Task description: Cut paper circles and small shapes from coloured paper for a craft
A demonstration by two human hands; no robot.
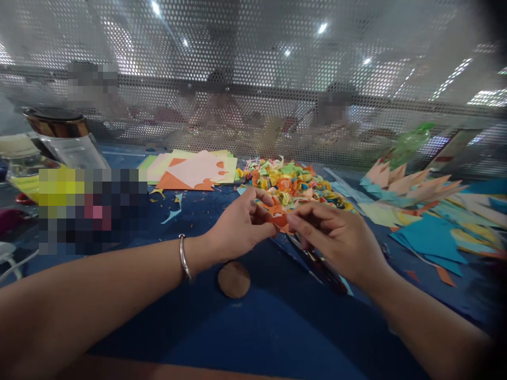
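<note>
Orange paper piece [281, 219], one, pinched in the fingertips of my left hand [240, 224] and my right hand [340, 232], held above the desk [190, 327]. Round brown disc [234, 280], one, on the desk nearer me. Coloured paper scraps [288, 182], heaped, just beyond both hands.

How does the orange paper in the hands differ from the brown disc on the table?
The orange paper is held between the left hand and right hand, while the brown disc lies on the blue tabletop. The paper is bright orange; the disc is brown. The disc shows its round outline; fingers partly cover the paper.
</note>
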